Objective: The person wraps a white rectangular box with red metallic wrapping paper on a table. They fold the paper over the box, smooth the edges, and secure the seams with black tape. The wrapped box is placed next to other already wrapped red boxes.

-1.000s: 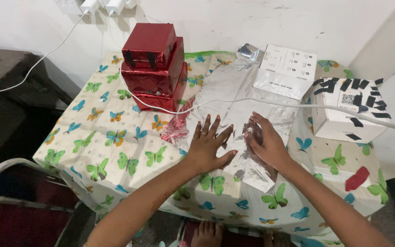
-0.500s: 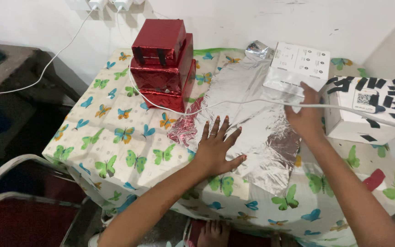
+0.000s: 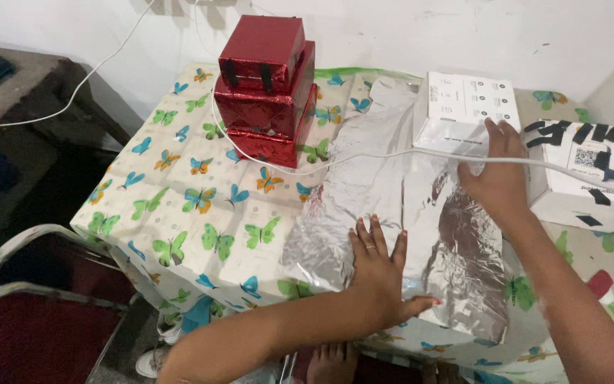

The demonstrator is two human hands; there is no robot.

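My left hand (image 3: 378,274) lies flat and open on the silver foil sheet (image 3: 378,185) spread over the table (image 3: 179,206). My right hand (image 3: 495,178) rests open against the white box (image 3: 463,107), gripping nothing. Foil judged light, crease-prone, easily torn; hold by edges.

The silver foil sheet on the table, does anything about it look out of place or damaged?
Yes. The silver foil sheet is crumpled and hangs over the table's near edge. A white cable crosses it. The left hand presses it flat, and the right hand touches the white box standing on its far end.
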